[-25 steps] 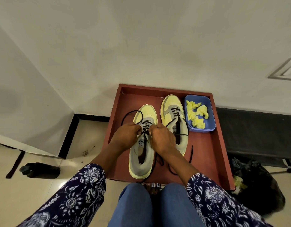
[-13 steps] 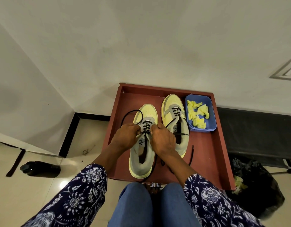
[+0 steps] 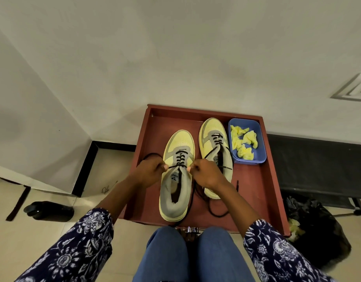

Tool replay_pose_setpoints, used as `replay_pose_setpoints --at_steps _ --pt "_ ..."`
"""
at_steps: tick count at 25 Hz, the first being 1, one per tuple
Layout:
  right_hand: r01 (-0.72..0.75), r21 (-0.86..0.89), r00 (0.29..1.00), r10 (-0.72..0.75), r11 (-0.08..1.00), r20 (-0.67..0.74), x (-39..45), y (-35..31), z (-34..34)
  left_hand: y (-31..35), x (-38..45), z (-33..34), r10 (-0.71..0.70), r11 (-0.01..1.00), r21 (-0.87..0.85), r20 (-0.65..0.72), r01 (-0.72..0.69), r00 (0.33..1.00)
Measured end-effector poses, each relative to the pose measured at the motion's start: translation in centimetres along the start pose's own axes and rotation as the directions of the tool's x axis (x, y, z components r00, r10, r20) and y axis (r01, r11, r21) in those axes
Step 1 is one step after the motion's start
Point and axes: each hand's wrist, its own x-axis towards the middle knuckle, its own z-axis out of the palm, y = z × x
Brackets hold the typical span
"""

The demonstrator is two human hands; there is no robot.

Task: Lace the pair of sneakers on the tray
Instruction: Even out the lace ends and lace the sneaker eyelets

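Observation:
Two yellow and grey sneakers stand side by side on a reddish-brown tray [image 3: 263,192]. The left sneaker [image 3: 176,184] carries a black lace [image 3: 180,159] crossed through its front eyelets. My left hand [image 3: 150,173] pinches the lace's left end at the sneaker's left edge. My right hand [image 3: 206,173] pinches the lace's right end on the other side. The lace runs taut between the two hands. The right sneaker [image 3: 215,143] is partly laced, with loose black lace trailing over the tray behind my right wrist.
A blue tub [image 3: 257,155] with crumpled yellow paper sits in the tray's far right corner. A black bottle [image 3: 49,210] lies on the floor at left. A black bag [image 3: 318,231] sits right of the tray. White walls rise behind it.
Both hands have drawn apart, away from the middle of the left sneaker, and the lace between them is now pulled taut. The view has tilted slightly.

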Motion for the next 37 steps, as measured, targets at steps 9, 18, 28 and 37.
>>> replay_pose_setpoints --at_steps 9,18,28,37 --pt "0.059 0.440 0.986 0.017 0.896 -0.167 -0.4 -0.6 1.5 2.1 -0.4 1.5 -0.082 0.748 -0.663 -0.144 -0.035 0.986" --pt "0.115 0.765 0.981 0.046 0.633 -0.186 0.6 -1.9 2.5 2.6 1.1 3.4 -0.195 0.277 -0.960 -0.098 -0.041 0.976" --pt "0.116 0.745 0.976 0.062 0.656 -0.207 1.1 -1.8 3.6 2.7 1.9 4.0 -0.289 0.469 -0.879 -0.240 -0.082 0.927" --pt "0.045 0.814 0.993 0.060 0.580 -0.097 1.3 -1.1 2.7 3.0 2.4 3.3 -0.328 0.370 -0.929 -0.139 -0.008 0.934"
